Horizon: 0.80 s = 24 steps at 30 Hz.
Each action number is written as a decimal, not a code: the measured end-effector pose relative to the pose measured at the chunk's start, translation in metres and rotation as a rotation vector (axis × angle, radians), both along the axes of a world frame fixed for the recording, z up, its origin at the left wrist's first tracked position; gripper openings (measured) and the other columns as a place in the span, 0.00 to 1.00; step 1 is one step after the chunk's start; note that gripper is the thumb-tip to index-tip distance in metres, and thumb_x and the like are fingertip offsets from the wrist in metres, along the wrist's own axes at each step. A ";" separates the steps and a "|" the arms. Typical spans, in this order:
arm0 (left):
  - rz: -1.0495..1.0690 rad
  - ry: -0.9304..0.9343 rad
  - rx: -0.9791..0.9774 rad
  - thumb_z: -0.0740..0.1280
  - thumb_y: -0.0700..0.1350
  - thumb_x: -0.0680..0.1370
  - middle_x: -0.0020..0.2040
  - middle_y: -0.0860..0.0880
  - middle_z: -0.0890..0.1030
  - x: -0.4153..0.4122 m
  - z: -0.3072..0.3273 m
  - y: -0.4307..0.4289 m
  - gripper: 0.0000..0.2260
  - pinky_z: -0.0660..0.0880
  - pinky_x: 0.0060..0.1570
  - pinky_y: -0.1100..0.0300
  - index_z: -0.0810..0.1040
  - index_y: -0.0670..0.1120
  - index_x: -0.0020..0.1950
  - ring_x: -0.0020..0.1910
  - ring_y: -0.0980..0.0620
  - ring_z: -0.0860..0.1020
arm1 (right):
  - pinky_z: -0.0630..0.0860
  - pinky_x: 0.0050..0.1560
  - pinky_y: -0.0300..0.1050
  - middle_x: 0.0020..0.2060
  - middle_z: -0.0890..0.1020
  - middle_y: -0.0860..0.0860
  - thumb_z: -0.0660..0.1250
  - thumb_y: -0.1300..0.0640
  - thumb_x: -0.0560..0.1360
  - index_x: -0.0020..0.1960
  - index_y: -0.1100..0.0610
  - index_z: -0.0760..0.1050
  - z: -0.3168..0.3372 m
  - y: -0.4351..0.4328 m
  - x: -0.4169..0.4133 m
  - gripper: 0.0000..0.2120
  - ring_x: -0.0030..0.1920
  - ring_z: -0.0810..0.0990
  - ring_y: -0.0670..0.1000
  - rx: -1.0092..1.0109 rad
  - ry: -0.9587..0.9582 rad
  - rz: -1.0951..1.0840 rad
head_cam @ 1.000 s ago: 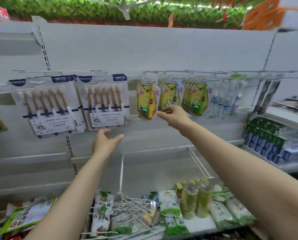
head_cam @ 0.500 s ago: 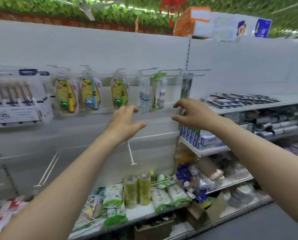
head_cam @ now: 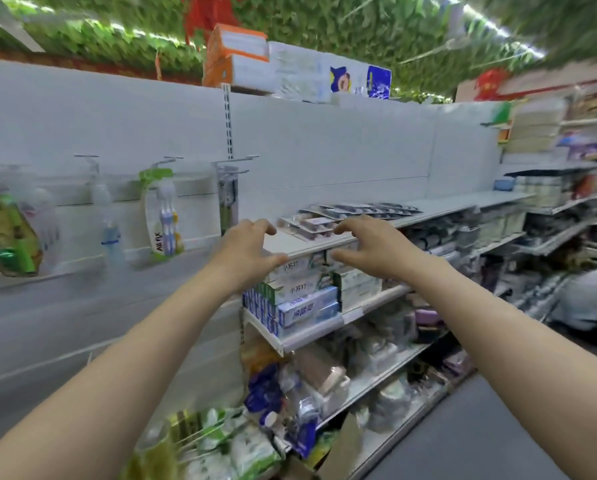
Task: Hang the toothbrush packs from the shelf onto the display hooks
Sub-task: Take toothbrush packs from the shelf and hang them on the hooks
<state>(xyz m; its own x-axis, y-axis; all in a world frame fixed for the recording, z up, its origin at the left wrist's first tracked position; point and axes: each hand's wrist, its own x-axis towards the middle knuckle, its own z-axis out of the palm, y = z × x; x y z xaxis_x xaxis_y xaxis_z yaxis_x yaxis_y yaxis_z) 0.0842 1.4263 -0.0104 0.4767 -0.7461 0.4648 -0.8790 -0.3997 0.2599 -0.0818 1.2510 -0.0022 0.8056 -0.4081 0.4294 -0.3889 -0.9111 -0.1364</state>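
Observation:
Flat toothbrush packs [head_cam: 328, 218] lie in overlapping rows on a white shelf [head_cam: 439, 210] at chest height. My left hand [head_cam: 247, 249] and my right hand [head_cam: 370, 245] hover side by side just in front of the shelf's near edge, fingers loosely curved, holding nothing. On the white back panel to the left, display hooks [head_cam: 236, 159] stick out. One carries a dark pack [head_cam: 228, 199], another a green-topped pack with blue brushes [head_cam: 162, 216], and a yellow cartoon pack [head_cam: 7, 233] hangs at the far left.
Stacked toothpaste boxes [head_cam: 300, 292] fill the shelf under the packs. Lower shelves hold bagged goods and bottles [head_cam: 307, 386]. Cartons [head_cam: 241, 57] sit on top of the panel. A grey aisle floor [head_cam: 463, 438] runs at the lower right.
The view has swung right, away from the hanging packs. Both empty hands have moved from the hook panel to the shelf with the flat packs and come closer together.

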 end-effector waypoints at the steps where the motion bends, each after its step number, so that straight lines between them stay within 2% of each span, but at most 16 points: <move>1: -0.011 0.002 -0.006 0.70 0.59 0.75 0.66 0.46 0.75 0.002 0.000 -0.024 0.26 0.72 0.62 0.50 0.71 0.49 0.69 0.64 0.46 0.74 | 0.72 0.63 0.51 0.66 0.76 0.52 0.68 0.41 0.76 0.69 0.52 0.72 0.000 -0.022 0.001 0.26 0.66 0.74 0.54 0.000 0.002 -0.012; 5: -0.088 0.040 -0.020 0.69 0.58 0.76 0.66 0.48 0.74 0.007 0.005 -0.122 0.23 0.71 0.63 0.51 0.72 0.50 0.68 0.65 0.47 0.72 | 0.72 0.62 0.48 0.66 0.76 0.51 0.67 0.41 0.77 0.70 0.53 0.72 0.014 -0.109 0.006 0.26 0.65 0.75 0.53 0.007 0.018 -0.056; 13: -0.137 0.008 0.039 0.67 0.61 0.77 0.70 0.47 0.73 0.017 0.010 -0.301 0.27 0.72 0.64 0.48 0.70 0.49 0.72 0.68 0.46 0.71 | 0.74 0.62 0.53 0.66 0.75 0.51 0.65 0.39 0.78 0.70 0.52 0.71 0.017 -0.268 -0.001 0.26 0.63 0.76 0.52 0.048 0.022 -0.153; 24: -0.021 0.011 0.039 0.67 0.60 0.77 0.68 0.47 0.73 0.009 -0.001 -0.503 0.25 0.73 0.64 0.47 0.70 0.52 0.70 0.67 0.46 0.71 | 0.73 0.63 0.51 0.66 0.75 0.52 0.66 0.41 0.78 0.70 0.51 0.70 0.014 -0.488 0.000 0.25 0.64 0.74 0.53 0.024 0.034 -0.067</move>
